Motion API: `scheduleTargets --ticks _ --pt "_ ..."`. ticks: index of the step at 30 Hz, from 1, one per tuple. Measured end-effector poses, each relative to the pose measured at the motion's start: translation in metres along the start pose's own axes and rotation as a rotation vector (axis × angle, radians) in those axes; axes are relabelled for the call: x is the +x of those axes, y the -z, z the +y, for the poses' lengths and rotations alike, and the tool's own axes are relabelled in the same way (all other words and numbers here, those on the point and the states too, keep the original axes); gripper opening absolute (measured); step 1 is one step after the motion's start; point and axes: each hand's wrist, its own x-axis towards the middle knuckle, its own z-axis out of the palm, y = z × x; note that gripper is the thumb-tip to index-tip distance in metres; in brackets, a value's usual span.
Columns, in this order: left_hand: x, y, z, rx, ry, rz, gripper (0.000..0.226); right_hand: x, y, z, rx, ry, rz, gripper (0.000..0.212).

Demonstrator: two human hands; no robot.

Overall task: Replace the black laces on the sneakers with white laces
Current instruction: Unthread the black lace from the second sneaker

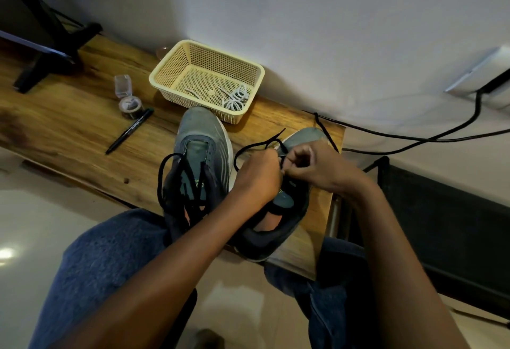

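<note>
Two grey sneakers stand on a wooden table. The left sneaker (198, 152) has its black lace (176, 183) hanging loose over the tongue. Both my hands work over the right sneaker (289, 210). My left hand (258, 177) and my right hand (311, 166) each pinch its black lace (259, 145), which loops out to the left of the toe. The shoe's eyelets are hidden under my hands. White laces (236, 98) lie coiled in a cream plastic basket (171, 72) behind the sneakers.
A black marker (129, 131) and a small open jar (129, 104) with a clear lid lie left of the basket. Black cables (414, 138) run past the table's right end. A dark stand (52, 53) sits at the far left. The wall is close behind.
</note>
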Motion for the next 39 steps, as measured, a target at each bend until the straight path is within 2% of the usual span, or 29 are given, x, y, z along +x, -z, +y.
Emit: scheduleTargets --ticks 2,3,6,8,13,17,18,20,23,25,26,29,31,34,39 --pt "0.001 0.0 0.0 0.014 -0.005 0.001 0.022 -0.004 0.005 0.001 0.024 -0.004 -0.014 0.009" --pt "0.001 0.0 0.0 0.019 -0.007 0.002 0.023 -0.002 0.005 0.004 -0.004 -0.022 0.035 0.011" --pt "0.0 0.0 0.0 0.029 -0.017 -0.005 0.025 0.012 -0.003 0.017 -0.256 -0.11 0.236 0.031" --pt "0.001 0.0 -0.001 0.032 -0.019 -0.017 0.025 0.016 -0.01 0.018 -0.34 -0.162 0.291 0.034" --pt "0.003 0.001 -0.002 0.009 -0.018 -0.045 0.027 0.02 -0.019 0.012 -0.361 -0.148 0.385 0.014" --pt "0.003 0.0 -0.002 0.005 -0.018 -0.051 0.027 0.02 -0.022 0.011 -0.489 -0.144 0.463 0.01" --pt "0.004 0.0 -0.002 0.006 -0.013 -0.046 0.027 0.02 -0.022 0.009 -0.483 -0.115 0.468 0.009" --pt "0.003 0.001 -0.003 0.011 -0.004 -0.024 0.025 0.018 -0.019 0.004 -0.304 -0.051 0.406 0.01" --pt "0.001 0.002 -0.004 0.012 -0.002 -0.002 0.023 0.008 -0.003 0.001 -0.019 -0.041 0.123 0.012" --pt "0.0 0.003 -0.003 0.022 0.001 -0.003 0.023 0.002 0.004 0.001 0.089 -0.073 -0.009 0.012" --pt "0.0 0.003 -0.003 0.032 -0.001 -0.005 0.023 0.001 0.005 0.002 0.082 -0.083 -0.01 0.012" --pt "0.001 0.001 -0.002 0.057 -0.013 0.002 0.022 0.008 -0.001 0.005 -0.143 -0.095 0.153 0.005" --pt "0.0 0.002 -0.002 0.054 -0.014 -0.002 0.022 0.012 -0.008 0.002 -0.228 -0.122 0.245 0.016" --pt "-0.001 0.001 -0.001 0.049 -0.017 -0.006 0.022 0.015 -0.016 0.001 -0.335 -0.177 0.26 0.024" --pt "-0.001 0.002 -0.001 0.035 -0.002 -0.024 0.022 0.021 -0.027 0.001 -0.526 -0.168 0.364 0.007"
